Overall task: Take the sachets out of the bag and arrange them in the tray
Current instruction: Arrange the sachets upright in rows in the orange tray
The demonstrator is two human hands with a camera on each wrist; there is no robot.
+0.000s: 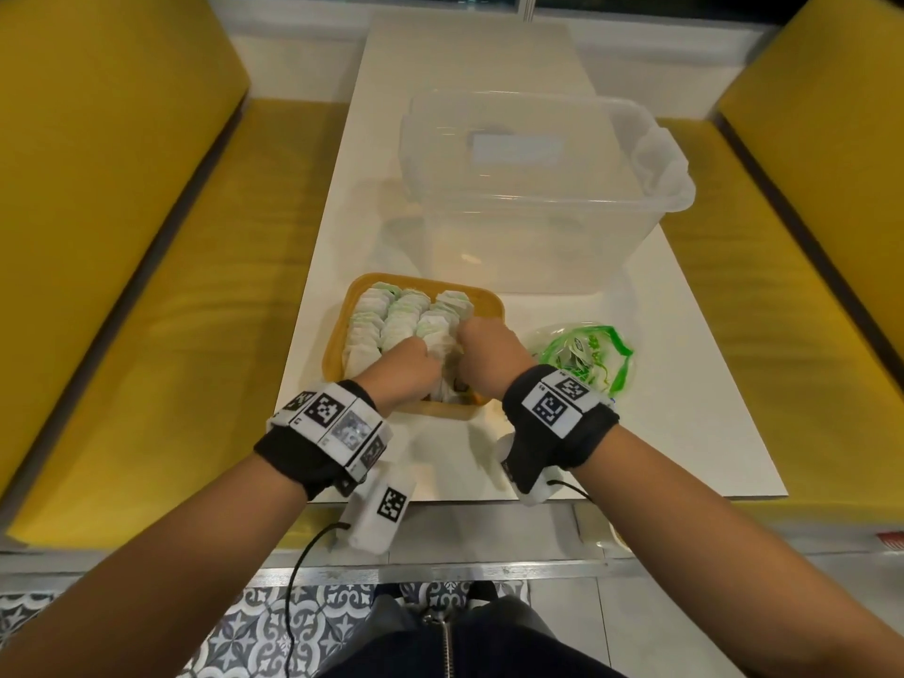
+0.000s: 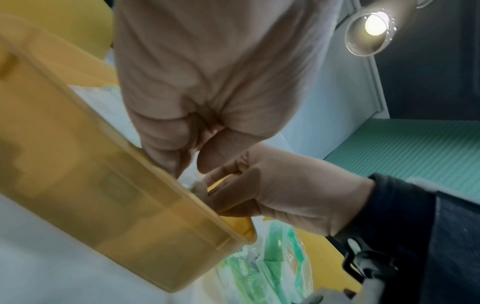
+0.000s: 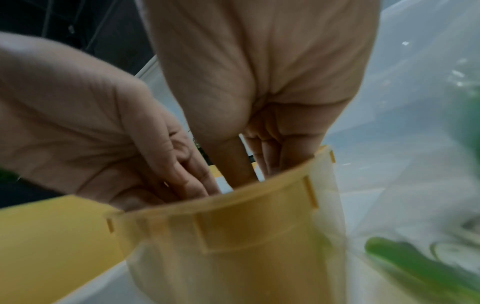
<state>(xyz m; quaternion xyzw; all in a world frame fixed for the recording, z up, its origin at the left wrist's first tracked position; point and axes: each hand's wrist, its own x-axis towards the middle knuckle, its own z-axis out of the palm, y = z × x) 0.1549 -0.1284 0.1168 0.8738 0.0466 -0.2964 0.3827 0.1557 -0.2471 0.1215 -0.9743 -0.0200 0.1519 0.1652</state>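
Both hands, left (image 1: 410, 365) and right (image 1: 484, 348), in tray (image 1: 336, 345); fingers curled among sachets (image 1: 401, 318), grip unclear. Bag (image 1: 589, 357) right.

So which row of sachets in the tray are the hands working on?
The right-hand row, nearest the bag; both hands meet at its near end, the other two rows lie untouched.

Looks like a café or diner booth: a narrow white table (image 1: 660, 384) sits between two yellow padded bench seats (image 1: 146, 286), patterned tiles (image 1: 254, 628) cover the floor below, and a round ceiling lamp (image 2: 374, 30) glows overhead.
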